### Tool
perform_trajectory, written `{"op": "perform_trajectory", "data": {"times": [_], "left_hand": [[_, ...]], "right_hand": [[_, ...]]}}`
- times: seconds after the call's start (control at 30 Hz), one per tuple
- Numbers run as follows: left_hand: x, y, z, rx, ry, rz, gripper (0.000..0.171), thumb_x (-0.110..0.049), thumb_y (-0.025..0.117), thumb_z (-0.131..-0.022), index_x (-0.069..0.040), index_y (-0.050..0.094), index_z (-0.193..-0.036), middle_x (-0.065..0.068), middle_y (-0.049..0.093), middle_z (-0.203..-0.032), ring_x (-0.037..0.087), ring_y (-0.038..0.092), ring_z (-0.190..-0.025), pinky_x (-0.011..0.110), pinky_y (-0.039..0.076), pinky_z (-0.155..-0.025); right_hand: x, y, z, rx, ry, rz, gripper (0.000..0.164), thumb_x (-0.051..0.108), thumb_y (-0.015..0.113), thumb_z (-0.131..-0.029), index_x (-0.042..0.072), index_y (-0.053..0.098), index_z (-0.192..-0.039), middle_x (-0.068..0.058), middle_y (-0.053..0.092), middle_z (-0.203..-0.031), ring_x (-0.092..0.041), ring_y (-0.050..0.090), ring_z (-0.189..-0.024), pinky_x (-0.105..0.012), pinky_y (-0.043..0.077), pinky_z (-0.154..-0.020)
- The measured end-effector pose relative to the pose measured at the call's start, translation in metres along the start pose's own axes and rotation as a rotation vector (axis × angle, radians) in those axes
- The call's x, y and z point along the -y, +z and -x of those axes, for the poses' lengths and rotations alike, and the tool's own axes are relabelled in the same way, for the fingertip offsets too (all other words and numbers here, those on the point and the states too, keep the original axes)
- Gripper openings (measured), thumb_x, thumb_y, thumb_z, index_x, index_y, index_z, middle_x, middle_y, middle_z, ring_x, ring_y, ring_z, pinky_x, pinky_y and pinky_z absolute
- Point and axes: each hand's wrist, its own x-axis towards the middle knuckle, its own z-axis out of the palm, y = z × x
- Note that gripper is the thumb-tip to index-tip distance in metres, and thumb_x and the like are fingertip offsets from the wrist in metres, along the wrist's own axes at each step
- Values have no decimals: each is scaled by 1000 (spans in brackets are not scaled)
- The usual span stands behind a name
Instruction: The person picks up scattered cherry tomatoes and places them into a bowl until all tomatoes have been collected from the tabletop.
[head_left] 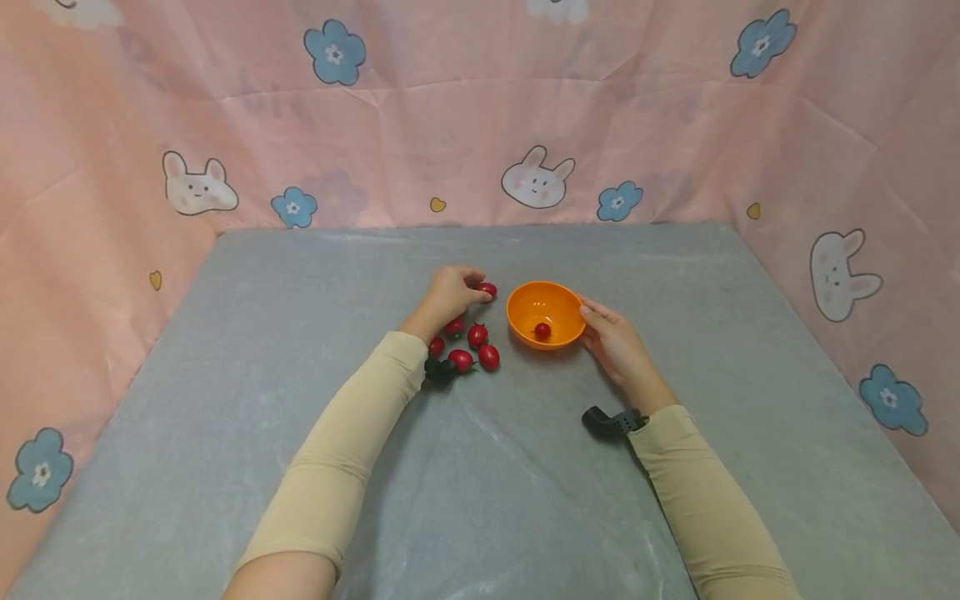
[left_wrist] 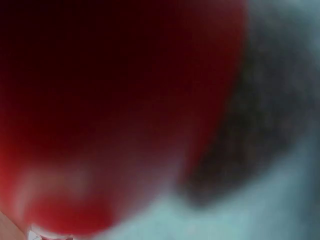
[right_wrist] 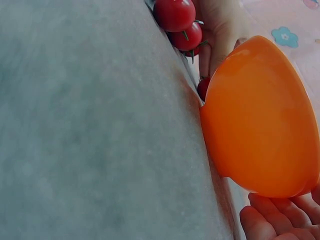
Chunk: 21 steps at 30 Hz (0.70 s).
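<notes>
An orange bowl (head_left: pixel 545 291) stands on the table with one cherry tomato (head_left: pixel 542 331) inside it. My right hand (head_left: pixel 617 343) grips the bowl's right side, thumb at the rim; in the right wrist view its fingers (right_wrist: pixel 280 215) lie against the bowl's outer wall (right_wrist: pixel 260 120). Left of the bowl, my left hand (head_left: pixel 448 293) pinches another cherry tomato (head_left: pixel 488 290) between thumb and fingers. Several more cherry tomatoes (head_left: pixel 477 336) lie below that hand, some with green stems. A blurred red tomato (left_wrist: pixel 115 110) fills most of the left wrist view.
The grey tabletop (head_left: pixel 525 483) spreads around both arms. Pink curtains (head_left: pixel 435 125) with rabbits and blue flowers hang along the back and sides. A dark wrist camera (head_left: pixel 611 422) sits at the right wrist, and another (head_left: pixel 441 372) beside the tomatoes at the left wrist.
</notes>
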Motion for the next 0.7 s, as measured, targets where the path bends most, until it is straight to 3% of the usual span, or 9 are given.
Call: {"op": "perform_trajectory", "data": {"times": [0.47,0.7], "left_hand": [[-4,6,0,-6,10,-53,37,-24,71,-82,-10,65,-115,5,65,-113,19,56,-102,31,47,-90],[-10,4,2,-24,14,5,37,-29,71,-82,-12,67,-114,3,66,-111,17,55,-101,30,48,-90]], "right_hand": [[1,0,1,-5,4,10,49,24,40,-100,7,29,-145,-6,26,-152,-19,29,-138,-36,25,-111],[1,0,2,-7,0,-1,51,24,41,-99,6,28,-145,-7,24,-152,-20,28,-138,-36,24,-112]]}}
